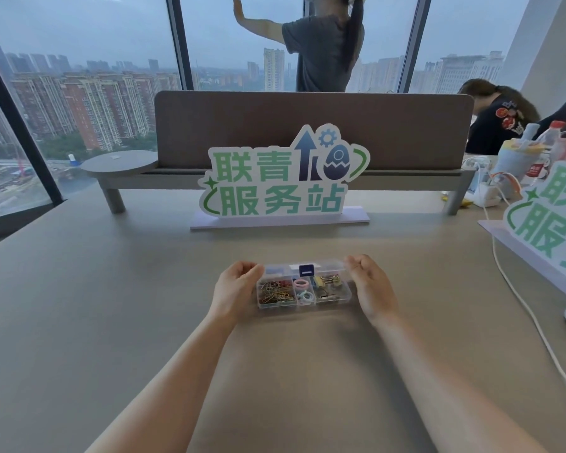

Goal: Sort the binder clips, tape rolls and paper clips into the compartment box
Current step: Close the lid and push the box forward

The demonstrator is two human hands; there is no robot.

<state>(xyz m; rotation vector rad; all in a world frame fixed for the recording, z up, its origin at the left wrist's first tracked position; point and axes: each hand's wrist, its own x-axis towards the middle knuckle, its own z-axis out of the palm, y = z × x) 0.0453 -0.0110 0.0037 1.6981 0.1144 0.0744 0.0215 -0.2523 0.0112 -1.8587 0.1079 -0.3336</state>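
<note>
Right now the compartment box point(304, 286), a clear plastic case, sits on the grey table point(111, 305) just below the middle of the view, held at both short ends. Its left section holds a heap of gold and red paper clips point(276, 294). The narrow middle section holds small pastel tape rolls point(303, 291), pink at twelve o'clock and pale blue-green at six. The right section holds binder clips point(329, 282) with gold handles. A dark blue latch point(306, 269) sits on the far edge, at the box's twelve o'clock.

The left hand point(234, 289) grips the box's nine o'clock end, fingers curled around the far corner. The right hand point(371, 286) grips the three o'clock end the same way.

Farther out at twelve o'clock stands a white and green sign point(281, 178) on a flat base, with a brown divider panel point(314, 125) behind it. A white cable point(520, 308) trails across the table at three o'clock. Beyond the divider, one person point(321, 50) stands at the window and another person point(500, 116) leans over at two o'clock.
</note>
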